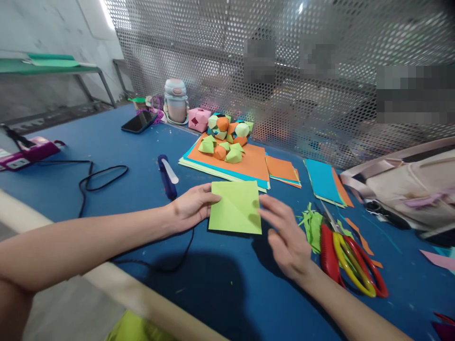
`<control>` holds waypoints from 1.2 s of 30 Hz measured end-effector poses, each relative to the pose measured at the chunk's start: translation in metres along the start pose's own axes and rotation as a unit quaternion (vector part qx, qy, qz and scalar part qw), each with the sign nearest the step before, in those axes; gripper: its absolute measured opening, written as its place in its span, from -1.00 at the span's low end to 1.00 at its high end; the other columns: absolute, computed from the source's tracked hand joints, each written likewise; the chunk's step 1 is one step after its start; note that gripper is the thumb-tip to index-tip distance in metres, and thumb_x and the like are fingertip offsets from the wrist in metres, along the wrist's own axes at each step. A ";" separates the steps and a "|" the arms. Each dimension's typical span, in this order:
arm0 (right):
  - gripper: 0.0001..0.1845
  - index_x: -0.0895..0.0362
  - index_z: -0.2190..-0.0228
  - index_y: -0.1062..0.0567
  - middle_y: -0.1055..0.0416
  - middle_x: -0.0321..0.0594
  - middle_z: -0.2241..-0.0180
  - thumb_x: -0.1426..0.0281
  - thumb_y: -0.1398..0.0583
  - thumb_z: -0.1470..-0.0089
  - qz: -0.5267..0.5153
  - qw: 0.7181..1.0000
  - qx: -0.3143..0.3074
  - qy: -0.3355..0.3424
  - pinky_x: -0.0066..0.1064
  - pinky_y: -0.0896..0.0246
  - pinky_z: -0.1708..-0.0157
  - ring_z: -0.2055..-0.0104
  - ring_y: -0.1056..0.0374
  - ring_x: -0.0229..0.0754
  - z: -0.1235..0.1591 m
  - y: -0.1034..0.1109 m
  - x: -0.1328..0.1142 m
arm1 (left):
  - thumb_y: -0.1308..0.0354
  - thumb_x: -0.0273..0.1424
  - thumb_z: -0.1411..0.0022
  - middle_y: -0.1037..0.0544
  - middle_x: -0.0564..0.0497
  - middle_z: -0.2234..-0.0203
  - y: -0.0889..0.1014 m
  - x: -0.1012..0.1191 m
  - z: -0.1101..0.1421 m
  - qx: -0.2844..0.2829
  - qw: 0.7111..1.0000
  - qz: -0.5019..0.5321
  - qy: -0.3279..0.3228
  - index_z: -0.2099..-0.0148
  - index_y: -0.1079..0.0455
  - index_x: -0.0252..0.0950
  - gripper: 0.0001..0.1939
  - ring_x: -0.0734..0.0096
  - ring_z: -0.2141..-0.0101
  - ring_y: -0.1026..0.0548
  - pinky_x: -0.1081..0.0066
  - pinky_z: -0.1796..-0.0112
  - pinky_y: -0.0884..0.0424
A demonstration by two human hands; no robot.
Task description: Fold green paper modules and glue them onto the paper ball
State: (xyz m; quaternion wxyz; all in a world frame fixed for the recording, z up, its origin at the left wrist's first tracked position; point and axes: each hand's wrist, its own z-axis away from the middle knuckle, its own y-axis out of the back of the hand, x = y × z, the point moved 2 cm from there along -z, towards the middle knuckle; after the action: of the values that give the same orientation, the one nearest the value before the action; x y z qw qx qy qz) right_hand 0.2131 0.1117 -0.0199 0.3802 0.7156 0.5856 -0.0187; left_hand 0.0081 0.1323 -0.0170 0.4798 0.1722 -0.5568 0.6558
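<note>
A green paper square (235, 207) with a diagonal crease lies on the blue table (106, 142). My left hand (191, 207) pinches its left edge between thumb and fingers. My right hand (287, 235) hovers at the sheet's right edge with fingers spread apart, its fingertips at or just touching the paper. It holds nothing.
Behind the sheet lies a stack of orange, blue and green paper (249, 163) with folded paper balls (227, 137). Scissors (350, 255) and green scraps (313, 225) lie right of my right hand. A blue glue stick (167, 176), black cable (99, 177), phone (138, 121), bottle (176, 101) and bag (408, 182) surround.
</note>
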 end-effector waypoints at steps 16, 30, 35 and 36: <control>-0.76 0.10 0.21 -0.42 -0.35 -0.14 0.23 0.57 -0.11 -0.08 0.048 0.997 -0.024 -0.059 -0.36 -0.28 0.22 0.19 -0.34 -0.19 0.001 -0.014 -0.008 | 0.03 -0.53 -0.20 -0.58 -0.15 0.40 -0.004 -0.007 0.005 0.031 0.999 0.021 0.027 0.25 -0.42 -0.41 -0.80 0.30 0.36 -0.57 0.34 0.29 -0.49; -0.82 0.11 0.38 -0.46 -0.41 -0.26 0.43 0.51 -0.06 -0.07 0.026 0.987 -0.034 -0.153 -0.46 -0.28 0.44 0.42 -0.34 -0.25 -0.003 -0.014 -0.004 | -0.14 -0.55 -0.10 -0.54 -0.03 0.45 0.001 -0.003 0.004 0.050 0.998 -0.019 -0.041 0.30 -0.41 -0.36 -0.92 0.49 0.54 -0.50 0.47 0.47 -0.45; -0.81 0.11 0.34 -0.50 -0.45 -0.25 0.38 0.46 -0.09 -0.07 0.005 0.977 -0.029 -0.209 -0.46 -0.29 0.44 0.39 -0.36 -0.23 0.002 -0.013 0.002 | -0.10 -0.57 -0.08 -0.51 0.00 0.54 0.003 -0.004 0.002 0.064 0.997 0.001 -0.034 0.37 -0.36 -0.36 -0.94 0.44 0.57 -0.51 0.43 0.49 -0.46; -0.81 0.10 0.31 -0.51 -0.45 -0.24 0.36 0.46 -0.09 -0.08 -0.005 0.977 -0.027 -0.211 -0.46 -0.30 0.42 0.37 -0.37 -0.23 0.003 -0.013 0.003 | -0.09 -0.58 -0.08 -0.51 0.00 0.55 0.003 -0.005 0.001 0.060 0.998 0.008 -0.031 0.38 -0.35 -0.36 -0.94 0.43 0.56 -0.51 0.42 0.48 -0.46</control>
State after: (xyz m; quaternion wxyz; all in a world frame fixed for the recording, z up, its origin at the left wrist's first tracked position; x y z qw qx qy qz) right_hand 0.2041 0.1127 -0.0298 0.5148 0.6822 0.4956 -0.1551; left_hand 0.0072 0.1294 -0.0223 0.4461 0.2161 -0.5323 0.6862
